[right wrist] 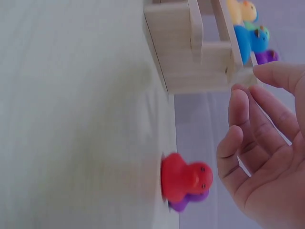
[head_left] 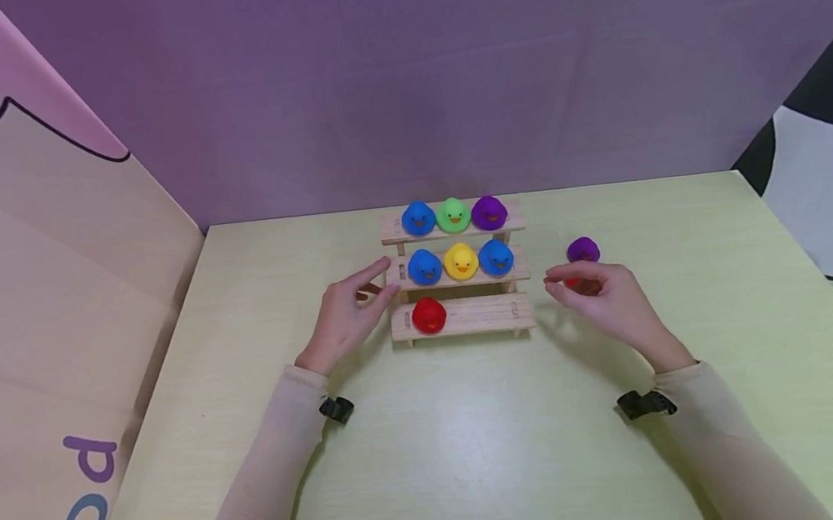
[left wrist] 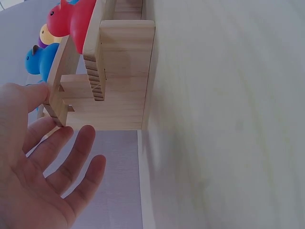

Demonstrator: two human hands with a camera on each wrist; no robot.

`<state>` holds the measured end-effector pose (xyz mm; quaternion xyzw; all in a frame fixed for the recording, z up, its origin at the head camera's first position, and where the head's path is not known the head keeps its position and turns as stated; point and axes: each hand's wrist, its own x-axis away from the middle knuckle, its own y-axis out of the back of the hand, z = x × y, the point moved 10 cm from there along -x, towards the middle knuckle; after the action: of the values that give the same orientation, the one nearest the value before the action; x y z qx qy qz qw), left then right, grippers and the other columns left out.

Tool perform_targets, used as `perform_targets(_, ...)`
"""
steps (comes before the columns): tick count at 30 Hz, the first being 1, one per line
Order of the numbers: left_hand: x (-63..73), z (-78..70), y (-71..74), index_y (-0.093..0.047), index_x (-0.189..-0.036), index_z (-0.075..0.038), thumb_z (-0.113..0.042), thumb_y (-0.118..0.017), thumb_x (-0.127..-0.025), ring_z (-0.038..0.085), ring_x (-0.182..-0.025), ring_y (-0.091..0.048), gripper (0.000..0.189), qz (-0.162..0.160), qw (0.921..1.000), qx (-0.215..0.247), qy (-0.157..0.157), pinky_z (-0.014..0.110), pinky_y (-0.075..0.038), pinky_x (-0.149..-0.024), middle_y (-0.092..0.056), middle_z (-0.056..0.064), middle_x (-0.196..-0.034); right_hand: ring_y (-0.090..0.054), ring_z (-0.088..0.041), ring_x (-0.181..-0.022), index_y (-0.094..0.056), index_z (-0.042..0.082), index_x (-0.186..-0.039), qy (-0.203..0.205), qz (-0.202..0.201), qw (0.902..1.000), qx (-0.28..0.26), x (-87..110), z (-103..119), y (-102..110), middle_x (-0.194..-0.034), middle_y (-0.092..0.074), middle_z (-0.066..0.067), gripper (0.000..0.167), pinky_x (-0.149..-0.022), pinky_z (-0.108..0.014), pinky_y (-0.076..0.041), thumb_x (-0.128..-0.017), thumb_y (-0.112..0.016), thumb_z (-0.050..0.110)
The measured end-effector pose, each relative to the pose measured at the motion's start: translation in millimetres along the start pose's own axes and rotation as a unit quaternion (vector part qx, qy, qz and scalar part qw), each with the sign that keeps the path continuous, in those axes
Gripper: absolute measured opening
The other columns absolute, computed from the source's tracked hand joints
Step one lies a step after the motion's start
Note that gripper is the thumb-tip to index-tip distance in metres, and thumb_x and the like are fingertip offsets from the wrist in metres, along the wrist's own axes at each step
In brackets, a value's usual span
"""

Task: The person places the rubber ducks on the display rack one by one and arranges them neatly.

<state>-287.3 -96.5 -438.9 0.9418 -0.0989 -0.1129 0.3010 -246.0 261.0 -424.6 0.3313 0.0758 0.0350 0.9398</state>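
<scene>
A three-step wooden stand (head_left: 478, 316) holds rubber ducks. My left hand (head_left: 347, 317) pinches the left end of its middle step between thumb and index finger; the other fingers are spread in the left wrist view. A blue duck (head_left: 418, 219), a green duck (head_left: 453, 215) and a purple duck (head_left: 489, 213) line the top step. On the middle step are a yellow duck (head_left: 461, 261) and two blue ones. One red duck (head_left: 429, 316) sits at the bottom step's left. My right hand (head_left: 601, 297), holding nothing, hovers right of the stand with fingers loosely bent.
Another red duck (right wrist: 178, 177) and a purple duck (head_left: 583, 250) stand on the table (head_left: 464, 439), to the stand's right. In the head view my right hand partly covers that red one. A purple wall panel (head_left: 444, 81) rises behind the table's far edge.
</scene>
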Motion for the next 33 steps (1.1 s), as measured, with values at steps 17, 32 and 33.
perform_targets(17,-0.4,2.7,-1.2,-0.057,-0.156,-0.028,-0.040,-0.071,-0.103,0.025,-0.112,-0.071,0.055,0.007,0.9998,-0.009,0.015,0.045,-0.062,-0.098,-0.064,0.001,-0.152,-0.072,-0.009,-0.080,-0.071,0.010,-0.137,-0.096,-0.043,0.9945,-0.005,-3.7,-52,40,-0.124,-0.074,-0.001,0.045,-0.062,-0.023,-0.052,-0.105,-0.066,0.040)
perform_targets(32,-0.3,0.3,-0.3,-0.059,-0.154,-0.025,-0.037,-0.072,-0.103,0.024,-0.109,-0.072,0.054,0.006,1.0000,0.001,0.004,0.046,-0.061,-0.100,-0.066,0.002,-0.151,-0.072,0.002,-0.079,-0.066,0.006,-0.143,-0.117,0.011,0.9931,0.006,-6.3,-67,30,-0.115,-0.078,-0.020,0.049,-0.061,-0.027,-0.048,-0.104,-0.069,0.036)
perform_targets(33,-0.2,0.7,-0.5,-0.059,-0.154,-0.026,-0.037,-0.072,-0.103,0.024,-0.109,-0.072,0.054,0.006,1.0000,0.000,0.005,0.046,-0.061,-0.100,-0.066,0.002,-0.151,-0.072,0.002,-0.079,-0.066,0.006,-0.143,-0.117,0.014,0.9931,0.007,-6.2,-68,30,-0.111,-0.079,-0.019,0.049,-0.061,-0.027,-0.048,-0.104,-0.069,0.035)
